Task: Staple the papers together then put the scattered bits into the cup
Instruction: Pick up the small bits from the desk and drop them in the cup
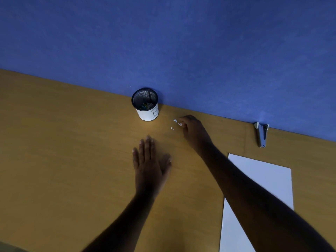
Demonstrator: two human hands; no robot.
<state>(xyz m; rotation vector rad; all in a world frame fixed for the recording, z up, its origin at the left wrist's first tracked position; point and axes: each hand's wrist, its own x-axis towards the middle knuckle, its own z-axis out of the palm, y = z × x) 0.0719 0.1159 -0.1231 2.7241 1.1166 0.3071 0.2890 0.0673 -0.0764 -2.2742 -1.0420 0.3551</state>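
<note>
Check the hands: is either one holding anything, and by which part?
Left hand: nothing, flat on the table. Right hand: fingertips curled at the white bits; whether it pinches one cannot be told.

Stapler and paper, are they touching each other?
Apart. The head view shows bare wood of the table between the stapler by the blue wall and the top edge of the paper.

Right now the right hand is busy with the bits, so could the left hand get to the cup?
Probably yes. The left hand lies flat on the table with bare tabletop between it and the cup, which stands upright by the wall.
</note>
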